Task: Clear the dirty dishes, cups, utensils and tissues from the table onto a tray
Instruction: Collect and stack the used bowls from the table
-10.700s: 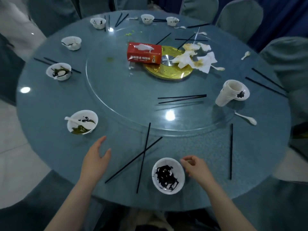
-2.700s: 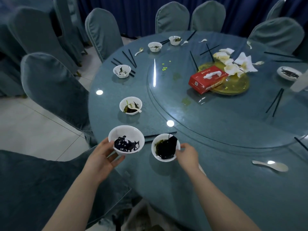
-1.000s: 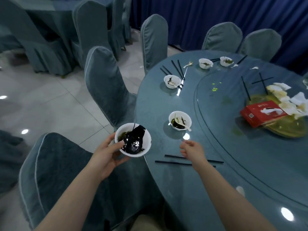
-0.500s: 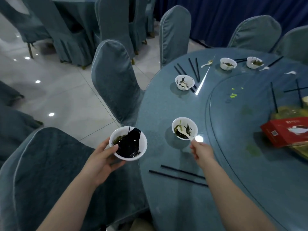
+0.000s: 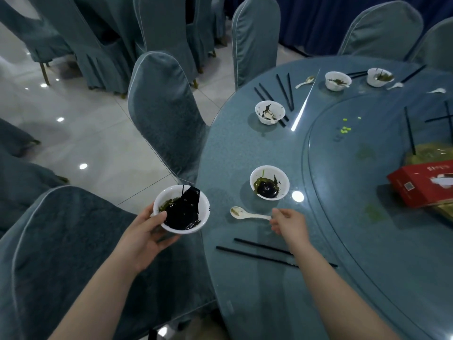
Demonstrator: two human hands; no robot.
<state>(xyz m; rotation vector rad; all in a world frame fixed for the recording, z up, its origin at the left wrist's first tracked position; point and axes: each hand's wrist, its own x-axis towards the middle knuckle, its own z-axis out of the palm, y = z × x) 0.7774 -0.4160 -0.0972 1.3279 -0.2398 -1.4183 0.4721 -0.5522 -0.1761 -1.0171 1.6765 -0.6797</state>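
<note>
Right hand (image 5: 288, 223) is pinching the spoon (image 5: 248, 213) by its handle end near the tabletop (image 5: 245, 148) edge, spoon bowl pointing left toward the bowl (image 5: 182, 209). Left hand (image 5: 144, 238) is cupping that bowl just off the edge. Likely next: spoon going leftward into it.

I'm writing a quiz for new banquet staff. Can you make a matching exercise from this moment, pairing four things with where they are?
Things:
1. stacked bowls
2. white spoon
3. red tissue box
4. black chopsticks

Places:
A. on the glass turntable, at right
B. held in the left hand, off the table's edge
C. handle pinched by the right hand
D. flat on the table, nearest the person

Pairs: 1-B, 2-C, 3-A, 4-D
</note>
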